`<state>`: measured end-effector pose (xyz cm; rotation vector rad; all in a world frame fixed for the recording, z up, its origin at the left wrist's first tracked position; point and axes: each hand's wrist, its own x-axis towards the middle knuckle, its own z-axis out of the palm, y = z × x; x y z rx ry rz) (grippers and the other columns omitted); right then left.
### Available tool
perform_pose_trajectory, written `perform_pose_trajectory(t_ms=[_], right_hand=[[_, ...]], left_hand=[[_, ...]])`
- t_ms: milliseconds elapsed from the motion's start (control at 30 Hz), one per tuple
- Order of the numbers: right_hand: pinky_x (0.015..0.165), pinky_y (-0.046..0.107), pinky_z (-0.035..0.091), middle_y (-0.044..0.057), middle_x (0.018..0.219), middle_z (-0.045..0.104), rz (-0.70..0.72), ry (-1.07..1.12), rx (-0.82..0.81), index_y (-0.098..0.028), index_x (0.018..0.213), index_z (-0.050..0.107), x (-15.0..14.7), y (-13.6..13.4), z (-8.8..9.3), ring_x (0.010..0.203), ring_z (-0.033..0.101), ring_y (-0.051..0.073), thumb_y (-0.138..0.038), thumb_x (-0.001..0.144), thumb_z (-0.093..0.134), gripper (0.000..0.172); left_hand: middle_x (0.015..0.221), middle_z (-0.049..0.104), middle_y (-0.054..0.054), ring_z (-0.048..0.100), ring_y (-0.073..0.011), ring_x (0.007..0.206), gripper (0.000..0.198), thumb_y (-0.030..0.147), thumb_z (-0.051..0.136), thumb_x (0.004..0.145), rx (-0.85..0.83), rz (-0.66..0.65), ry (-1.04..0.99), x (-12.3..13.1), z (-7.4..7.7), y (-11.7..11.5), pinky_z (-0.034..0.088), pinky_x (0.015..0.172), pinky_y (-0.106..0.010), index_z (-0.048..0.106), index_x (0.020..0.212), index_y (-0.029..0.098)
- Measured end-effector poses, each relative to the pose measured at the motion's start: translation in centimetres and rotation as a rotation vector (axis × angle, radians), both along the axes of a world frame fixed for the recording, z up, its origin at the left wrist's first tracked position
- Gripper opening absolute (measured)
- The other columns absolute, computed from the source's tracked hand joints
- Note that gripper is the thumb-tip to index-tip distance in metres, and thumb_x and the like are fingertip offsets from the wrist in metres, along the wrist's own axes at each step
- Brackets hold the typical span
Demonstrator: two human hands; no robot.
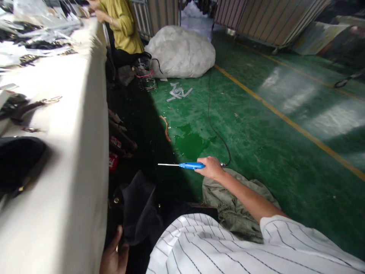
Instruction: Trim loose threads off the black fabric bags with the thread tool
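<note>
My right hand (210, 167) is closed around the handle of a blue air blow gun (191, 165), out over the floor. Its thin metal nozzle points left, and a dark hose (225, 142) runs from its rear end across the floor. Low in the picture, beside the table, my left hand (114, 254) grips a black fabric piece (139, 207) with small gold-coloured metal fittings. The fabric hangs in folds over my lap, and its full shape is lost in shadow.
A white-covered table (85, 125) runs along the left, bearing a black item (21, 163), straps and plastic. A co-worker in a yellow top (122, 26) sits at its far end. Beyond are a large white sack (182, 51) and scraps (178, 92); a greenish-grey cloth bundle (236, 205) lies beside me.
</note>
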<state>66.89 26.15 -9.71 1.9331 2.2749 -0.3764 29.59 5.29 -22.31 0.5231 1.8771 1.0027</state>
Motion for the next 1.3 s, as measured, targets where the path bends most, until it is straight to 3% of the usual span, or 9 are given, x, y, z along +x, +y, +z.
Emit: perform_pose_trajectory(t_ms=[67,167,367,500,633,733,867,1133,1300], right_hand=[[0.058,0.026,0.029,0.0,0.069,0.072,0.096,0.028,-0.03,-0.025,0.072,0.069,0.5,0.1,0.9,0.069,0.067,0.018,-0.046,0.078,0.066,0.021],[0.058,0.027,0.028,0.0,0.069,0.072,0.135,-0.005,-0.05,-0.026,0.071,0.069,0.8,-0.2,1.5,0.069,0.066,0.018,-0.045,0.077,0.068,0.021],[0.058,0.026,0.029,0.0,0.068,0.071,0.046,-0.008,-0.003,-0.026,0.07,0.069,1.8,0.8,1.5,0.069,0.066,0.017,-0.045,0.079,0.065,0.021],[0.058,0.026,0.029,0.001,0.07,0.071,-0.087,-0.098,0.071,-0.026,0.071,0.069,3.6,2.4,3.1,0.07,0.066,0.018,-0.043,0.08,0.063,0.02],[0.058,0.026,0.03,0.001,0.07,0.072,-0.014,-0.139,0.032,-0.026,0.071,0.07,4.9,2.2,5.2,0.071,0.067,0.019,-0.045,0.079,0.064,0.021],[0.059,0.027,0.031,0.001,0.071,0.073,-0.016,-0.166,0.037,-0.026,0.071,0.07,5.0,1.5,6.0,0.071,0.068,0.02,-0.045,0.079,0.064,0.021],[0.059,0.027,0.032,0.002,0.073,0.073,-0.023,-0.177,0.045,-0.027,0.073,0.071,4.8,1.2,6.1,0.073,0.069,0.02,-0.047,0.081,0.062,0.023],[0.058,0.027,0.032,0.004,0.073,0.074,0.102,-0.233,-0.011,-0.025,0.07,0.071,4.5,1.2,7.2,0.071,0.069,0.022,-0.046,0.079,0.062,0.024],[0.061,0.026,0.036,0.004,0.074,0.074,0.215,-0.241,-0.089,-0.025,0.073,0.072,3.4,1.0,8.1,0.072,0.068,0.022,-0.044,0.079,0.064,0.021]], left_hand=[[0.109,0.073,-0.002,0.05,-0.0286,0.134,0.044,0.014,0.07,0.06,-0.039,0.14,-0.146,1.1,0.3,1.5,0.023,0.123,-0.044,0.072,0.104,0.019],[0.104,0.074,-0.005,0.059,-0.0225,0.123,0.026,0.023,0.069,0.074,-0.114,0.344,-0.393,2.7,0.2,4.0,0.044,0.111,-0.035,0.071,0.099,0.018],[0.091,0.074,-0.004,0.07,-0.0156,0.087,0.026,0.022,0.075,0.072,-0.112,0.395,-0.517,6.5,2.6,8.6,0.059,0.075,-0.022,0.071,0.097,0.016],[0.083,0.072,-0.004,0.068,-0.0188,0.076,0.042,0.034,0.084,0.06,0.09,0.233,-0.393,8.9,5.3,9.7,0.058,0.068,-0.028,0.07,0.095,0.015],[0.056,0.06,0.002,0.048,-0.0119,0.045,0.045,0.047,0.086,0.054,0.098,-0.047,-0.137,8.9,5.0,8.3,0.043,0.043,-0.024,0.068,0.078,0.014],[0.078,0.072,-0.004,0.066,-0.022,0.067,0.041,0.042,0.081,0.061,0.273,-0.186,0.011,7.7,3.2,6.9,0.057,0.064,-0.032,0.072,0.091,0.016],[0.108,0.073,-0.008,0.069,-0.0275,0.102,0.025,0.027,0.064,0.077,0.557,-0.431,0.24,6.7,2.6,5.4,0.056,0.092,-0.037,0.071,0.1,0.022],[0.121,0.066,-0.011,0.062,-0.0233,0.118,0.052,0.005,0.049,0.078,0.8,-0.887,0.841,5.0,5.0,3.5,0.052,0.102,-0.032,0.055,0.127,0.021],[0.12,0.067,-0.012,0.061,-0.0238,0.12,0.059,0.0,0.045,0.071,0.862,-0.967,0.999,4.8,5.2,3.1,0.053,0.1,-0.031,0.055,0.126,0.019]])
